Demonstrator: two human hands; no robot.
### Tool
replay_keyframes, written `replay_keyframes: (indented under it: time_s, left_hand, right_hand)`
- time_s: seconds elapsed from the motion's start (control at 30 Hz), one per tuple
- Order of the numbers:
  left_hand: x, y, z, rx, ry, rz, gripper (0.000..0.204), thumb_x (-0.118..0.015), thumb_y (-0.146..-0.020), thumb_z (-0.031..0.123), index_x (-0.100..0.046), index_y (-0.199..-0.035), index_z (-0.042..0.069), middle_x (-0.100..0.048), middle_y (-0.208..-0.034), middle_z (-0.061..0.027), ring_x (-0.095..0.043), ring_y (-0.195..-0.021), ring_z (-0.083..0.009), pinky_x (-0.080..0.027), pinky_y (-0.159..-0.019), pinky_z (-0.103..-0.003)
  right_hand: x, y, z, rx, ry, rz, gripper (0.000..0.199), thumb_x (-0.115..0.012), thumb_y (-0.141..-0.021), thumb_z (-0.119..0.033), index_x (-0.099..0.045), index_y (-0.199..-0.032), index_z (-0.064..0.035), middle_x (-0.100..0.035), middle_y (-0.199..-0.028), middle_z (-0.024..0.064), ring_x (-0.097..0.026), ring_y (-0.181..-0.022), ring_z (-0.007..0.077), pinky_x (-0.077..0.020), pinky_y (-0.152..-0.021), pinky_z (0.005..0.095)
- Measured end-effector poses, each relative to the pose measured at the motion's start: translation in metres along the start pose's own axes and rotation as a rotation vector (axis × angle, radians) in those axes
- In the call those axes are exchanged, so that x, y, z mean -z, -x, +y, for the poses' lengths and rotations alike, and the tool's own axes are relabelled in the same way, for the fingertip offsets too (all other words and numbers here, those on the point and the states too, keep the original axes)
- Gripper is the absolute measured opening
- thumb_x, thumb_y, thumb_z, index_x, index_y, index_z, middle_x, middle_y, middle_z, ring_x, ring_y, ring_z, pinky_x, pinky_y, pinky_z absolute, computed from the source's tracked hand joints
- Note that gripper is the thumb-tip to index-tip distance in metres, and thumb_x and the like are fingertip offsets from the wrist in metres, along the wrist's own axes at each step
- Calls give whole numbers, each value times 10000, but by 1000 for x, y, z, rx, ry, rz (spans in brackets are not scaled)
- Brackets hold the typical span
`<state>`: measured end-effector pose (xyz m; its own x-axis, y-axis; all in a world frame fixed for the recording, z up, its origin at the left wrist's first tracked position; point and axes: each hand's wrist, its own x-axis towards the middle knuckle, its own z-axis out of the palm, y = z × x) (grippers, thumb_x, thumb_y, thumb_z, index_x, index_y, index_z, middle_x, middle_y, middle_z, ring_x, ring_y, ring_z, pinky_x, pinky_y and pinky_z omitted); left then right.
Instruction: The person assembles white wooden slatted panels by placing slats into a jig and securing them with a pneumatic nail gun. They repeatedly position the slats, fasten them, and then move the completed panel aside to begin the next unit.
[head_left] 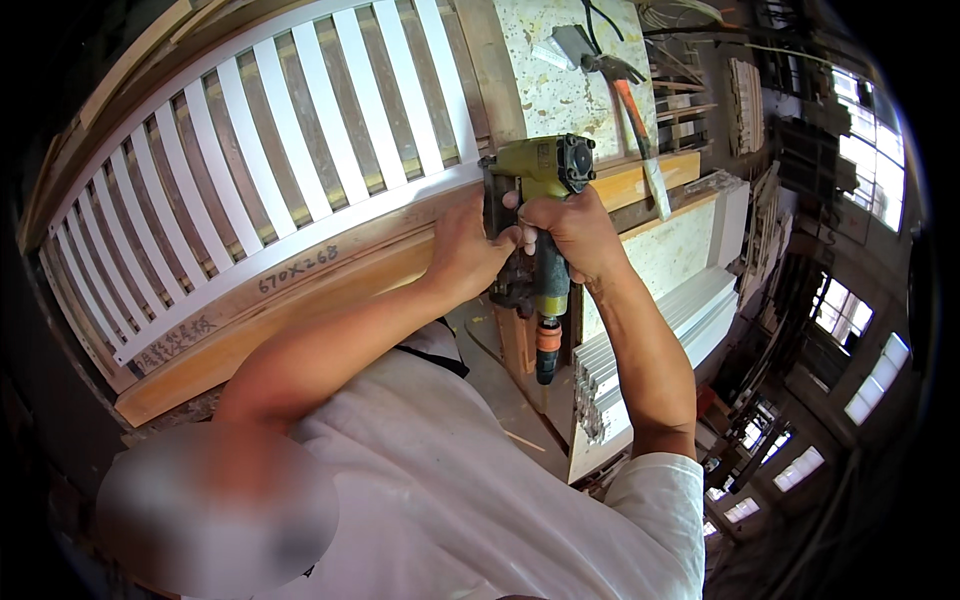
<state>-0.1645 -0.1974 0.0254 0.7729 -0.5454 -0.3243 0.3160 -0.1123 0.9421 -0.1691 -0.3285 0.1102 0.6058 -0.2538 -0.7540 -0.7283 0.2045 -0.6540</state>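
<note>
Bare hands, 2 in all, are seen near the middle. By the left hand [468,250], partly curled with its fingertips hidden, the dark magazine [510,285] of a nail gun is met; whether it is gripped there cannot be told. By the right hand [582,232], closed, the handle of that 1 green and black nail gun [552,265] is held, its nose turned left toward the near right end of a white panel.

From the left, 1 white slatted panel [292,130] is laid over brown wood. About 13 slats are counted between 2 long rails [300,238]; the far left ones are crowded by the lens, so the count is not certain. Along the near side, 1 yellowish timber [190,370] is seen.

All visible slats are set in place, so the layout is judged done. Fastening is judged unfinished at the right end; which joints are already nailed cannot be told.

Further right, 1 orange-handled hammer [632,110] is laid with its head over a paint-mottled board [545,100], just beside 1 grey flat tool [575,47]. Below, 1 stack of white strips [705,310] is partly covered by the right forearm; its pieces cannot be counted.
</note>
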Motion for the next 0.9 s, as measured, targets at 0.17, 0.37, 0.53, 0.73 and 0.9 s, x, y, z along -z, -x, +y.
replay_keyframes:
  time_s: [0.17,0.37,0.53,0.73,0.9]
  left_hand:
    - [-3,0,-12,-33,96,14,260,-674,-752,48,-525,-965,56,-666,-757,-104,-654,-805,-339,-500,-729,-407]
    - [1,1,-12,-1,66,-76,269,-638,-855,14,-516,-1094,-6,-653,-812,-63,-624,-742,-104,-512,-706,-278]
    - [1,3,-17,-60,-55,-12,275,-662,-847,67,-527,-1077,-2,-654,-764,-75,-627,-723,-135,-502,-714,-298]
    - [20,11,14,139,4,-92,430,-693,-820,168,-516,-1179,9,-659,-911,-152,-625,-881,-296,-465,-842,-395]
    - [38,27,8,107,-134,-47,514,-703,-812,230,-504,-1239,23,-613,-1065,-201,-566,-1019,-340,-426,-909,-428]
  right_hand:
    - [0,-1,0,-21,-19,5,132,-596,-763,38,-614,-893,49,-588,-668,62,-528,-492,120,-431,-444,263]
    - [-5,2,-3,-8,-7,8,164,-592,-752,54,-600,-916,57,-603,-736,64,-528,-500,122,-445,-457,270]
    - [-9,2,-2,-30,-13,8,178,-575,-748,63,-598,-925,54,-601,-748,61,-527,-499,125,-442,-463,266]
    - [-14,2,1,-42,-30,-27,172,-563,-743,49,-607,-909,35,-584,-679,65,-530,-496,127,-438,-460,268]
    - [-31,5,5,-76,-26,-72,138,-587,-747,27,-608,-884,31,-574,-644,54,-524,-486,124,-436,-457,267]
